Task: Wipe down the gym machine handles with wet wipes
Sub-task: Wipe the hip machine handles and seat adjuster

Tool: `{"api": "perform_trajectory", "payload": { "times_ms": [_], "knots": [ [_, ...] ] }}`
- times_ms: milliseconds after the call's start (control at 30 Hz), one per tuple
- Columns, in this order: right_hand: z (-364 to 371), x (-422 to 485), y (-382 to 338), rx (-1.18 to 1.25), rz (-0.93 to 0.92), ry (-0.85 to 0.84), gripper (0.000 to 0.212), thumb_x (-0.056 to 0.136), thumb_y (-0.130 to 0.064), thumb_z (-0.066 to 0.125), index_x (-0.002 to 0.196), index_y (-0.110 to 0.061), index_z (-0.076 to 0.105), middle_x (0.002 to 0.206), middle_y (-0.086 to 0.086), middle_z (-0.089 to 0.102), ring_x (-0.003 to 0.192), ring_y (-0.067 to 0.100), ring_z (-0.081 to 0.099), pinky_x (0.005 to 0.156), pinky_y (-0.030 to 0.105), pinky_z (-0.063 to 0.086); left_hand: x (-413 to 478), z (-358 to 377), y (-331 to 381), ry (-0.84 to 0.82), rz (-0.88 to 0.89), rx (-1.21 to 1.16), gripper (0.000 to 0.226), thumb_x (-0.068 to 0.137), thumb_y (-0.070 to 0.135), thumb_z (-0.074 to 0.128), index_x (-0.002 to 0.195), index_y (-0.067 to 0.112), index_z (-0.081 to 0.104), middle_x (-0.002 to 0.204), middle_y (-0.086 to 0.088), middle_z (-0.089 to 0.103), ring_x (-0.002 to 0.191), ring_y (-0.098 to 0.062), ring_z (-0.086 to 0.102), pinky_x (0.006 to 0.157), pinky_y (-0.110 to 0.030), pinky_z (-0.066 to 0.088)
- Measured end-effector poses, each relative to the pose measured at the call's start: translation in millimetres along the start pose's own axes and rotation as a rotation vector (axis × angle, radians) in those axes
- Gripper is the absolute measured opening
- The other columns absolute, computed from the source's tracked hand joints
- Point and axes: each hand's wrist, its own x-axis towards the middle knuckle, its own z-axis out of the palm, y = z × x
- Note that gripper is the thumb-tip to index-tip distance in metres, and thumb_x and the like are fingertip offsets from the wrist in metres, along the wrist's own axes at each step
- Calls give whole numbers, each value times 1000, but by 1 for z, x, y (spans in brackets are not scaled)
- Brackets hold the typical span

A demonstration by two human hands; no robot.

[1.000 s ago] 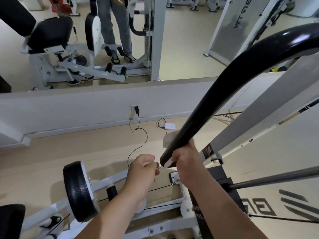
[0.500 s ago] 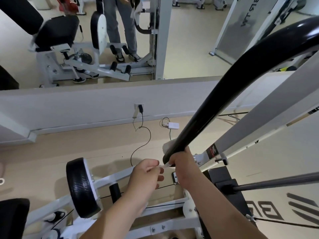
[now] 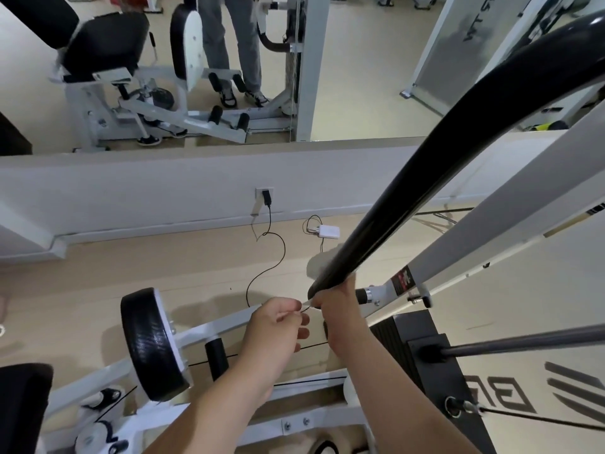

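A long black curved handle bar [image 3: 425,178] runs from the upper right down to the middle of the view. My right hand [image 3: 339,311] grips its lower end from below. A white wet wipe [image 3: 318,265] shows as a pale patch against the bar just above that hand, and a thin corner of it sticks out to the left. My left hand [image 3: 278,327] pinches that corner between thumb and forefinger, close beside my right hand; its other fingers are loosely curled.
A white machine frame [image 3: 491,253] slants beside the bar. Under my arms are a black roller pad [image 3: 150,345] and a black weight stack [image 3: 422,352]. A white adapter [image 3: 329,231] and black cable [image 3: 271,257] lie on the floor by the wall mirror, which reflects a person's legs [image 3: 235,47].
My right hand has slid a little up the bar's end. My left hand has loosened from a fist and now pinches the wipe's corner.
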Motion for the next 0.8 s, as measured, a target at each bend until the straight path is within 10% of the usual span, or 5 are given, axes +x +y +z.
{"api": "perform_trajectory", "payload": {
  "times_ms": [367,467,600,800],
  "knots": [
    [-35,-15,28,-139,156,33,24,101,-5,46,110,-5,68,102,13,70,93,26,66,75,34,58,-10,-11,-21,-32,-20,0,18,97,31,64,112,26,73,104,3,75,98,-16,72,92,-39,60],
    [-33,-24,9,-145,350,-89,7,100,-2,57,97,-4,62,100,19,69,95,31,69,82,40,62,-17,-7,-24,-177,-106,-58,54,66,78,77,106,43,73,112,14,73,111,-13,65,106,-46,49],
    [-47,-13,11,-52,316,-259,27,99,-8,52,122,3,61,116,22,71,108,37,70,89,46,60,-7,5,-42,-191,-192,-290,110,44,83,86,140,40,53,144,14,54,135,-19,50,119,-49,36],
    [-57,-2,31,69,366,-424,42,97,-25,54,132,-3,59,111,17,69,95,30,68,86,46,58,-1,15,-46,-310,-367,-303,48,74,74,76,106,38,80,113,3,78,117,-22,66,111,-49,46]
  ]
}}
